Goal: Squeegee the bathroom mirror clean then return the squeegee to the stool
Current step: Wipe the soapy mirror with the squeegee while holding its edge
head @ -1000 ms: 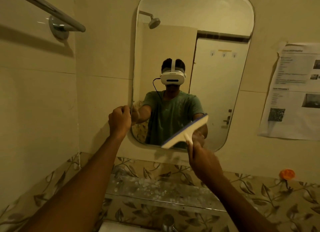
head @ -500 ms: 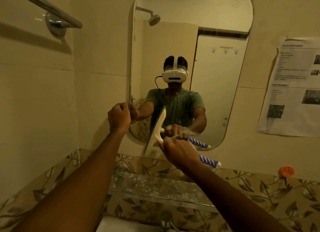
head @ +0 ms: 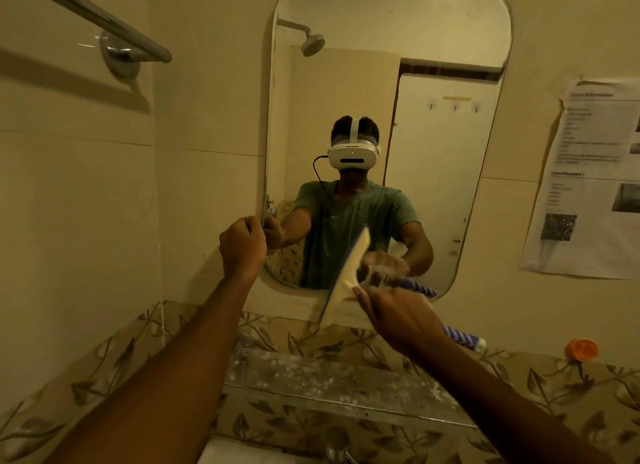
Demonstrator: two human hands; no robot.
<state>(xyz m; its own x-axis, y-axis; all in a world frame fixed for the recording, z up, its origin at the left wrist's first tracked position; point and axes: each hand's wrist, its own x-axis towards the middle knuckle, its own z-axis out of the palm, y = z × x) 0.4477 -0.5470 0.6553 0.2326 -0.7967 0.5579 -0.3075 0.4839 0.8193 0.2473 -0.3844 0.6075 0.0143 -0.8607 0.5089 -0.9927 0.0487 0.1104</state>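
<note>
A tall rounded mirror (head: pixel 388 82) hangs on the tiled wall ahead. My right hand (head: pixel 398 313) grips the squeegee (head: pixel 348 276), whose cream blade stands nearly upright against the mirror's lower edge. Its blue-and-white striped handle sticks out to the right past my wrist. My left hand (head: pixel 242 247) is a closed fist on the mirror's left edge, by a small metal clip. The stool is not in view.
A glass shelf (head: pixel 332 373) spotted with white marks runs below the mirror, over a tap (head: pixel 337 446) and basin. A chrome towel rail (head: pixel 104 16) juts from the left wall. Paper notices (head: pixel 588 179) hang at right, an orange hook (head: pixel 581 349) below them.
The squeegee swung from a slanted, near-horizontal hold to almost vertical, and my right hand shifted left then back right along the mirror's bottom. My left fist stayed on the mirror's edge.
</note>
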